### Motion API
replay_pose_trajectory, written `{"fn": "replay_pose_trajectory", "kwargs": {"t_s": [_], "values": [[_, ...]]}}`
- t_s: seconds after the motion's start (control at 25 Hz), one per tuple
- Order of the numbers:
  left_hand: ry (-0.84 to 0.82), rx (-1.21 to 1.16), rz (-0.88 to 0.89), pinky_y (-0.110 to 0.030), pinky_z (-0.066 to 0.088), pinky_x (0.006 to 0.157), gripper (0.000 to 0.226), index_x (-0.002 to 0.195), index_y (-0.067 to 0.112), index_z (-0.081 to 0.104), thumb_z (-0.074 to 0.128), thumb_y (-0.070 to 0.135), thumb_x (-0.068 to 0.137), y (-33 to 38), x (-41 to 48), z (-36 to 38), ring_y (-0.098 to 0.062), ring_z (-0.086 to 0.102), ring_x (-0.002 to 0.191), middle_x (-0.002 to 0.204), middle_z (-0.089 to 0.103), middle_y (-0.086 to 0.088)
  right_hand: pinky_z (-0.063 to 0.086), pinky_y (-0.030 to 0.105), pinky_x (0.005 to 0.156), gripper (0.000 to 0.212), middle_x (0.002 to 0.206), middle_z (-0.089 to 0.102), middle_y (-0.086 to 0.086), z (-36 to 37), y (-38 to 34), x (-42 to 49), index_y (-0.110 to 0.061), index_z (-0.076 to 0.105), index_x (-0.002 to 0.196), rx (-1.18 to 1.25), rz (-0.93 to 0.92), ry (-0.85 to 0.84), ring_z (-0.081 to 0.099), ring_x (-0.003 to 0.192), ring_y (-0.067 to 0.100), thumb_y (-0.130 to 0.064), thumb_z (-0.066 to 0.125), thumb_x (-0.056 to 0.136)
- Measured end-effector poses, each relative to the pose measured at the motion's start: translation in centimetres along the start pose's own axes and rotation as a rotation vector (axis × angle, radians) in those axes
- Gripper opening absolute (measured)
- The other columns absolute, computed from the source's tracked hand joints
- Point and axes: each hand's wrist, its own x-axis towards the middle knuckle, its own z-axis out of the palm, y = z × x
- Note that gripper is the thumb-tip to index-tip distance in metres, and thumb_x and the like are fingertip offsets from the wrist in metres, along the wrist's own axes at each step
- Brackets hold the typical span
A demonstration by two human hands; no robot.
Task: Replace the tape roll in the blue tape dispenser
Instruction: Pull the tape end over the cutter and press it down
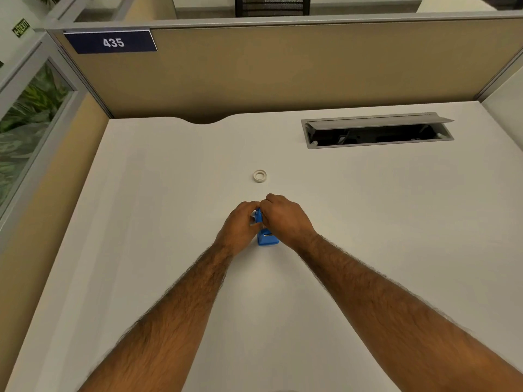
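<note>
The blue tape dispenser (267, 238) stands on the white desk (368, 222), near the middle. Both my hands close around its upper part. My left hand (239, 226) grips it from the left, fingers curled over the top. From the right, my right hand (283, 217) holds it, fingertips meeting the left hand's above the dispenser. Only the dispenser's lower front and a small blue piece between my fingers show; the rest is hidden. A small white tape roll (259, 176) lies flat on the desk just beyond my hands, apart from them.
An open cable hatch (376, 131) with a raised grey lid sits at the desk's back right. A beige partition (283, 69) with a blue "435" sign (111, 42) walls the far edge. A glass panel (28, 114) borders the left.
</note>
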Motion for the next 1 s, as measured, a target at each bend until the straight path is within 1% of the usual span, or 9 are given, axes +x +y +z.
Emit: {"fn": "replay_pose_trajectory", "kwargs": {"t_s": [0.2,0.28,0.36,0.44,0.6,0.68,0.8,0.92,1.0], "values": [[-0.002,-0.002,-0.001,-0.024,0.050,0.080,0.039,0.121,0.023,0.060,0.074,0.024,0.085,0.0,0.0,0.0,-0.013,0.065,0.094,0.121,0.060,0.004,0.032,0.029,0.059,0.014,0.085,0.059,0.008,0.5,0.3,0.9,-0.010,0.059,0.089,0.077,0.094,-0.031,0.045,0.069,0.017,-0.014,0.070,0.081],[-0.004,-0.017,0.007,-0.022,0.050,0.079,0.040,0.121,0.026,0.060,0.075,0.028,0.084,0.1,-0.1,-0.1,-0.010,0.065,0.092,0.120,0.060,0.007,0.034,0.031,0.057,0.009,0.081,0.055,0.006,0.5,0.4,1.1,-0.011,0.052,0.081,0.203,0.178,-0.027,0.047,0.067,0.019,-0.014,0.060,0.084],[-0.006,-0.030,0.007,-0.022,0.050,0.079,0.042,0.121,0.029,0.060,0.076,0.030,0.083,0.2,-0.3,-0.1,-0.009,0.065,0.092,0.120,0.059,0.009,0.042,0.035,0.057,0.008,0.080,0.056,0.005,0.3,0.5,1.0,-0.010,0.052,0.079,0.339,0.250,-0.007,0.053,0.068,0.022,-0.014,0.051,0.086],[-0.007,-0.024,0.000,-0.023,0.050,0.080,0.043,0.122,0.029,0.059,0.076,0.028,0.083,0.2,-0.3,-0.1,-0.010,0.065,0.093,0.122,0.059,0.008,0.049,0.038,0.063,0.009,0.081,0.060,0.004,0.2,0.8,0.8,-0.010,0.055,0.084,0.443,0.276,0.009,0.056,0.069,0.021,-0.013,0.049,0.088],[-0.018,-0.015,-0.017,-0.025,0.051,0.084,0.049,0.125,0.025,0.057,0.078,0.021,0.081,0.5,-0.2,0.0,-0.013,0.064,0.095,0.125,0.059,0.003,0.051,0.028,0.068,0.019,0.087,0.062,-0.006,0.2,1.3,-0.1,-0.015,0.063,0.107,0.570,0.362,0.096,0.057,0.071,0.011,-0.012,0.052,0.091],[-0.015,-0.021,-0.010,-0.026,0.052,0.085,0.050,0.125,0.025,0.058,0.080,0.024,0.080,0.5,-0.1,-0.1,-0.013,0.064,0.096,0.125,0.060,0.004,0.050,0.026,0.071,0.020,0.094,0.060,-0.007,0.4,1.1,-0.5,-0.017,0.065,0.107,0.553,0.362,0.079,0.058,0.077,0.011,-0.013,0.057,0.089],[-0.013,-0.036,0.024,-0.024,0.053,0.083,0.045,0.119,0.032,0.059,0.080,0.031,0.079,0.4,-0.2,-0.3,-0.009,0.065,0.094,0.121,0.060,0.008,0.045,0.027,0.062,0.006,0.083,0.057,-0.004,0.6,0.5,-0.9,-0.024,0.060,0.081,0.452,0.269,-0.009,0.056,0.070,0.016,-0.020,0.063,0.084],[-0.017,-0.030,0.022,-0.021,0.050,0.080,0.041,0.114,0.036,0.058,0.079,0.030,0.080,0.5,-0.3,-0.3,-0.010,0.065,0.094,0.120,0.060,0.009,0.033,0.024,0.057,0.006,0.076,0.049,-0.003,0.8,0.4,-0.9,-0.017,0.065,0.083,0.290,0.221,0.009,0.049,0.065,0.016,-0.017,0.062,0.088],[-0.024,-0.014,0.012,-0.019,0.049,0.080,0.044,0.119,0.033,0.058,0.079,0.026,0.081,0.5,-0.3,-0.3,-0.009,0.064,0.093,0.123,0.059,0.008,0.029,0.023,0.055,0.015,0.074,0.049,-0.002,0.7,0.2,-0.8,-0.014,0.064,0.079,0.243,0.221,0.060,0.048,0.064,0.016,-0.013,0.054,0.091]]}}
